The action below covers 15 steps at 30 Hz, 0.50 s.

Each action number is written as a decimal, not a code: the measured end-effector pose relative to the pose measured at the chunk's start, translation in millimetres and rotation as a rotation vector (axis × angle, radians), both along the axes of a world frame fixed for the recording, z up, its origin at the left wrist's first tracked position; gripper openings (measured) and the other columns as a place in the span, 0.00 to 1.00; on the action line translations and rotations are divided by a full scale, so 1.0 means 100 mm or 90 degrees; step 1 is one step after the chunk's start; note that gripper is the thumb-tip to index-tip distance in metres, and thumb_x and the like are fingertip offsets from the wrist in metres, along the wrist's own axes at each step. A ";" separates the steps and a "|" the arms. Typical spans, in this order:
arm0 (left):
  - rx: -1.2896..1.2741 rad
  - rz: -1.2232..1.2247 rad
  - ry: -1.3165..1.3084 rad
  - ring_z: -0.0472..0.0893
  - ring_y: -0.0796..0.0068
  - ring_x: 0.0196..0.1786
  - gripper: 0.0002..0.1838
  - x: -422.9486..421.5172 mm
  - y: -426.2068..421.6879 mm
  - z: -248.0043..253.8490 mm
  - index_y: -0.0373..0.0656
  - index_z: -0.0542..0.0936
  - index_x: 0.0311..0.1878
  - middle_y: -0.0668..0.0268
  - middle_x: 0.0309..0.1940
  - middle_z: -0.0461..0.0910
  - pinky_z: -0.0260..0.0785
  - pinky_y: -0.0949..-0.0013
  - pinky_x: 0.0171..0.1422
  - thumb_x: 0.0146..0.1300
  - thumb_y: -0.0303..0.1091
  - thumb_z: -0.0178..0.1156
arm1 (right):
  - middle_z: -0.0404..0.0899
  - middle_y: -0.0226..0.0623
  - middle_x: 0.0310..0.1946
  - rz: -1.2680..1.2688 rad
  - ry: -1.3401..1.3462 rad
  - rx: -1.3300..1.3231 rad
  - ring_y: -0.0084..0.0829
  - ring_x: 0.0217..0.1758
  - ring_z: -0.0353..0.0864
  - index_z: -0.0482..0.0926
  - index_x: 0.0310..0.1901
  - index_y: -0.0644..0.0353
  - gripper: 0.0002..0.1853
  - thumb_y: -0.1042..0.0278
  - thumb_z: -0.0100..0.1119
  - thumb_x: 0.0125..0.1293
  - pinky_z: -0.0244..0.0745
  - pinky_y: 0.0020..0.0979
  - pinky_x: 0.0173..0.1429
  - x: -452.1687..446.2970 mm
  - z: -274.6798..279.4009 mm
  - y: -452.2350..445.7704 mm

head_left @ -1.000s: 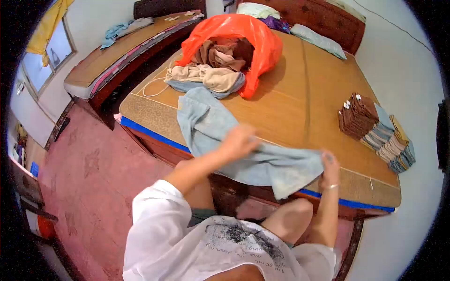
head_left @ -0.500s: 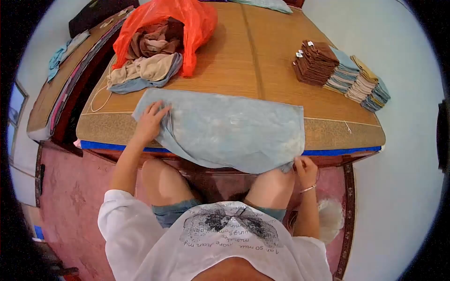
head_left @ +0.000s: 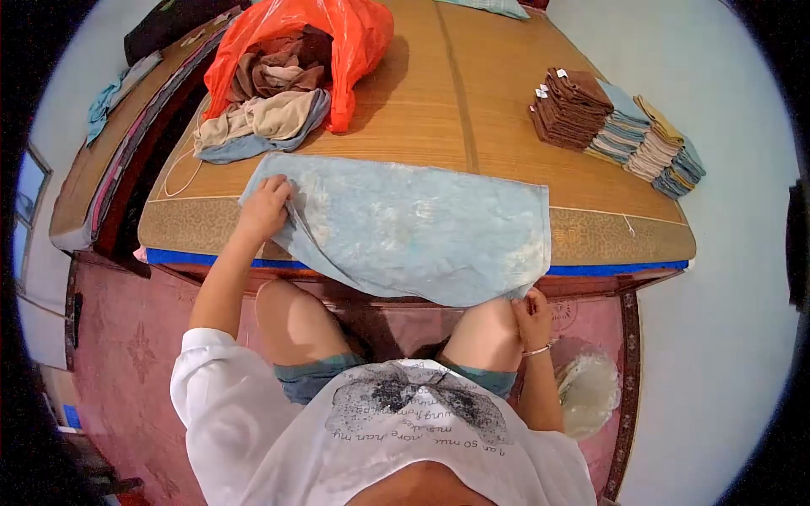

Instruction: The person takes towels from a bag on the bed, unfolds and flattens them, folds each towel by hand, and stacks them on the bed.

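Note:
A light blue towel (head_left: pixel 413 223) with whitish patches lies spread wide across the front of the bed, its lower edge hanging over toward my knees. At the towel's left end, my left hand (head_left: pixel 265 211) has its fingers curled on the cloth, gripping it beside a slanting fold. My right hand (head_left: pixel 532 320), with a bracelet at the wrist, pinches the lower right corner just off the bed's edge, next to my knee. That corner is partly hidden by the fingers.
An open red plastic bag (head_left: pixel 363 59) of brown cloths stands at the back left, with beige and blue cloths (head_left: pixel 261 126) at its mouth. Folded brown towels (head_left: pixel 571 110) and folded blue and beige towels (head_left: pixel 645 143) are stacked at right. A whitish translucent bag (head_left: pixel 588 392) sits on the floor.
My left hand's fingers, more spread before, are now drawn together on the cloth. My right hand has shifted left and slightly down with the corner, and the towel's lower edge has moved slightly.

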State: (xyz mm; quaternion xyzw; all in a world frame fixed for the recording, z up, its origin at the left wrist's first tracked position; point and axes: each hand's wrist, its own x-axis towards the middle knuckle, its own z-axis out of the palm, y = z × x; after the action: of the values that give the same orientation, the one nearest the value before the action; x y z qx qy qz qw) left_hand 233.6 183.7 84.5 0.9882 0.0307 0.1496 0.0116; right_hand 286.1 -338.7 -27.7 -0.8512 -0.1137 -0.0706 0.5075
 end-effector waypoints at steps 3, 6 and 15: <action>0.041 -0.014 -0.057 0.70 0.54 0.55 0.14 -0.12 0.02 0.16 0.43 0.74 0.33 0.58 0.54 0.71 0.67 0.58 0.54 0.39 0.22 0.60 | 0.75 0.36 0.38 0.007 0.012 0.020 0.30 0.42 0.73 0.74 0.41 0.65 0.12 0.72 0.61 0.56 0.69 0.28 0.49 0.01 -0.04 -0.04; 0.018 0.024 -0.020 0.73 0.56 0.49 0.14 -0.27 0.07 0.29 0.42 0.74 0.32 0.58 0.45 0.75 0.67 0.58 0.50 0.37 0.23 0.61 | 0.73 0.26 0.33 -0.062 0.021 0.323 0.18 0.34 0.70 0.73 0.39 0.60 0.05 0.74 0.54 0.62 0.67 0.21 0.39 0.06 -0.08 -0.16; -0.367 0.078 -0.013 0.77 0.69 0.30 0.07 -0.90 0.31 0.29 0.38 0.77 0.33 0.62 0.24 0.77 0.69 0.68 0.36 0.48 0.25 0.61 | 0.75 0.30 0.31 -0.112 0.132 0.569 0.19 0.26 0.72 0.73 0.46 0.64 0.09 0.71 0.52 0.66 0.69 0.20 0.30 0.06 0.55 -0.57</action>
State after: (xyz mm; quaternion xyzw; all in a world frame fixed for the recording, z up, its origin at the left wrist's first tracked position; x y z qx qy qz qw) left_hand 143.5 214.7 113.9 0.9388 0.1317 0.1450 0.2833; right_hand 291.9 -395.5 27.0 -0.5581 0.0518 -0.0701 0.8252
